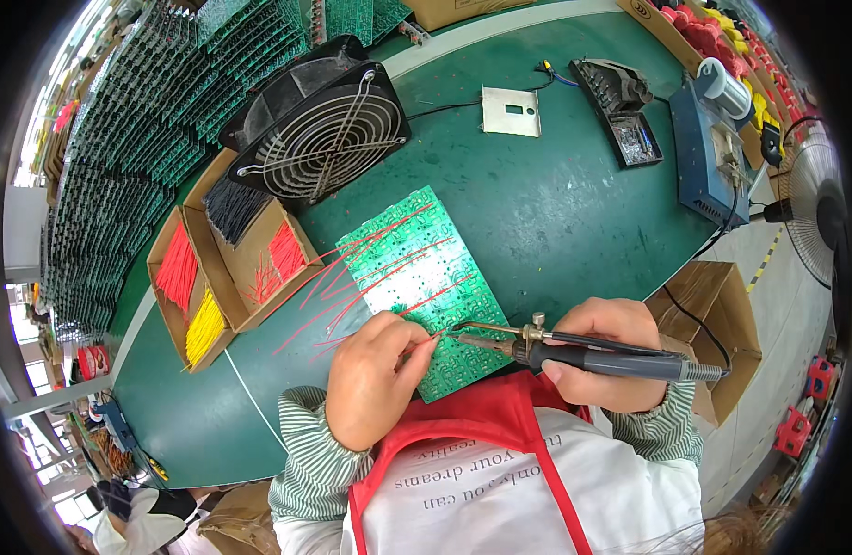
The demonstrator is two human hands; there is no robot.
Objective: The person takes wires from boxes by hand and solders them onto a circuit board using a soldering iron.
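Observation:
A green circuit board panel [463, 264] lies at an angle on the green bench in front of me. Several red wires [389, 264] stick out from it toward the left. My right hand [611, 356] grips a soldering iron [611, 361] with a metal feed tube along its top. The iron's tip meets the board near its lower middle. Close beside that tip, my left hand [380, 370] pinches a red wire between thumb and forefinger, against the board.
Left, a cardboard box [236, 305] holds red, yellow and black wires. Behind it stands a black fan [329, 139]. Stacked circuit boards [130, 176] rise at far left. A metal plate [511, 112], black tray [620, 111] and blue soldering station [708, 153] are at the back right.

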